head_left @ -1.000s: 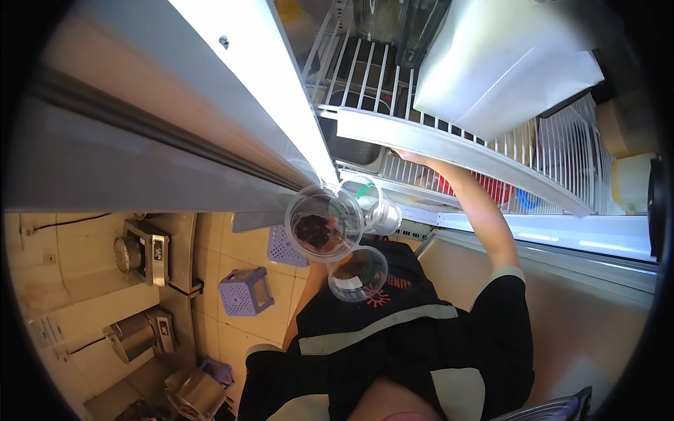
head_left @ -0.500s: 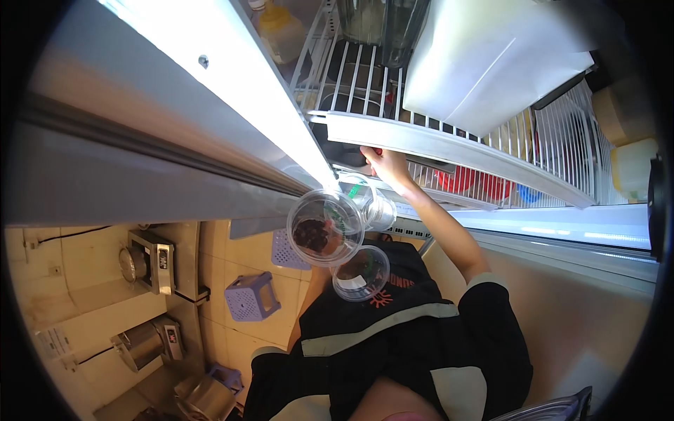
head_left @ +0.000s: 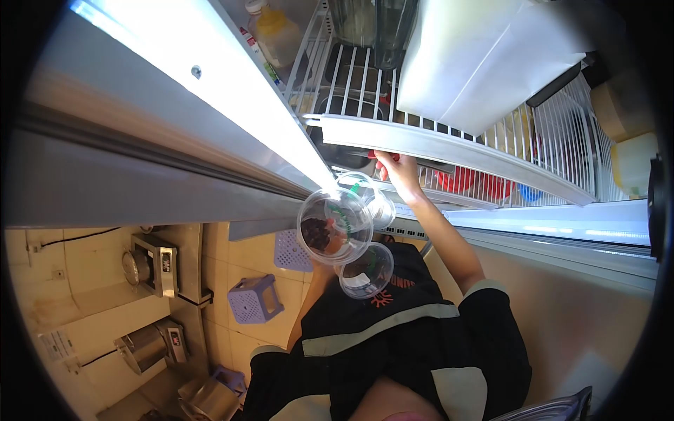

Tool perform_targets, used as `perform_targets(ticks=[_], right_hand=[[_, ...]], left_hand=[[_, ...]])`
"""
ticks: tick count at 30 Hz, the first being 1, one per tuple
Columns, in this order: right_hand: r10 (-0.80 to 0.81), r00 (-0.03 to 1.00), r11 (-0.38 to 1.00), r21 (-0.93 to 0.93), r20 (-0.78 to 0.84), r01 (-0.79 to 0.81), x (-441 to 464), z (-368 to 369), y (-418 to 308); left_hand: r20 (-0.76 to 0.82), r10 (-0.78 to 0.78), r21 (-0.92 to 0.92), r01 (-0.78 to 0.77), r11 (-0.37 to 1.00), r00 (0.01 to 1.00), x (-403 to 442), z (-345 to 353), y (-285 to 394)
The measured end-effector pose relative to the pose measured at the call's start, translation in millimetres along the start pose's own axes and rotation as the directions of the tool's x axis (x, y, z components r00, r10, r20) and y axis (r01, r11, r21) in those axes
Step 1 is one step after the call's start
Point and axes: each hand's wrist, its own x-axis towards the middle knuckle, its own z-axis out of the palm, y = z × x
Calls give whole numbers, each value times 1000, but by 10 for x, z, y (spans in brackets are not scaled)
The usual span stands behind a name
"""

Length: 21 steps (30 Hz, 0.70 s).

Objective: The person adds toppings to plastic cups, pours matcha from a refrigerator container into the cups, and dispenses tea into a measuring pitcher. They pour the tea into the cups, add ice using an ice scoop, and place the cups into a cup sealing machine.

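Note:
My right hand (head_left: 399, 175) reaches under the front edge of a white wire fridge shelf (head_left: 421, 137). Its fingers are closed on a red-handled utensil (head_left: 374, 154); the far end is hard to make out. Just left of it, a dark metal pan (head_left: 345, 156) sits below the shelf. My left hand (head_left: 324, 269) is mostly hidden behind a cluster of clear plastic cups, which it holds up. One clear plastic cup (head_left: 354, 214) contains something dark and reddish. A lower cup (head_left: 365, 270) has a whitish label, and further cups overlap behind.
The bright fridge frame (head_left: 210, 77) runs close along the left. A large white container (head_left: 470, 70) stands on the shelf, with red tubs (head_left: 456, 179) below. A yellowish bottle (head_left: 277, 31) is at the back. Purple stools (head_left: 254, 300) and a counter with steel appliances (head_left: 156, 265) lie left.
My right hand has drawn back slightly to the right, and more of the red-handled utensil shows. The cups have shifted a little to the right.

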Motion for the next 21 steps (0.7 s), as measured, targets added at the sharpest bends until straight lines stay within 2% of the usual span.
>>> perform_targets(ticks=[3,7,9,13,16,21], right_hand=[[61,998,998,22,-25,-61,-48,-103,-141],[-35,998,998,54,-46,38,-188,-375,-326],[-120,990,993,19,76,119,-281,-538,-456],[-94,984,995,44,148,89,-512,-646,-727],[-103,954,963,-212,281,166,-600,-712,-723],[-140,943,951,-225,303,214,-628,-733,-709]], left_hand=[[-2,1,9,-1,1000,1000,0,24,10],[-7,4,14,-4,1000,1000,19,15,-7],[-8,3,17,-3,1000,1000,10,20,-5],[-3,4,23,-4,1000,1000,-3,27,0],[-6,9,36,-9,999,1000,1,51,12],[-30,27,73,-25,997,999,61,147,71]])
